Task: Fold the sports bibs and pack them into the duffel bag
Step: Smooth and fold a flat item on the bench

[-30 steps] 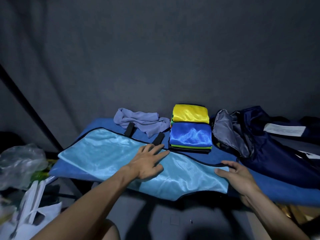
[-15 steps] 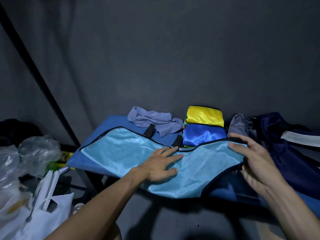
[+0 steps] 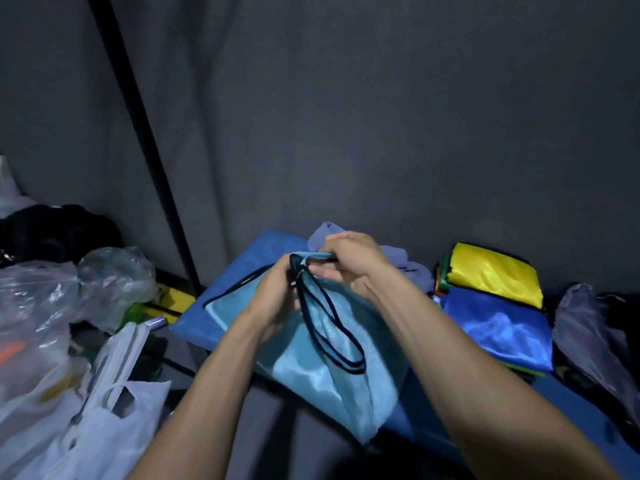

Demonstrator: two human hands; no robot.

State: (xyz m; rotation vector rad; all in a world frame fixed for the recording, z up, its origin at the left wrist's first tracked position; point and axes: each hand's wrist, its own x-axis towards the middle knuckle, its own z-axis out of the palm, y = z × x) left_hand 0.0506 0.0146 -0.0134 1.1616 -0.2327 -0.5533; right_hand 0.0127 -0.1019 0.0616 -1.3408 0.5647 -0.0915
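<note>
— Light-blue satin, black-trimmed: that is the bib (image 3: 332,372) you have doubled over, and it lies on the blue surface (image 3: 263,247) in front of you with its lower corner hanging past the near edge.

— And my hands?

— Close together at the bib's top end. Your left hand (image 3: 277,299) has its fingers curled round the gathered edge, and your right hand (image 3: 349,261) pinches the same edge from above, thumb below the fabric. A black-edged loop of the bib droops under your right wrist.

— Where are the folded ones?

— To your right, well apart from the bib you hold: a stack (image 3: 495,306) with a yellow bib at the back and a royal-blue one at the front, green and orange edges showing beneath.

— The bag?

— You can see only part of the duffel bag (image 3: 588,327), its grey lining at the far right edge, beside the stack.

— Anything else?

— A crumpled grey-lilac cloth (image 3: 398,258) behind your right hand, and plastic bags (image 3: 69,341) piled at your left.
</note>
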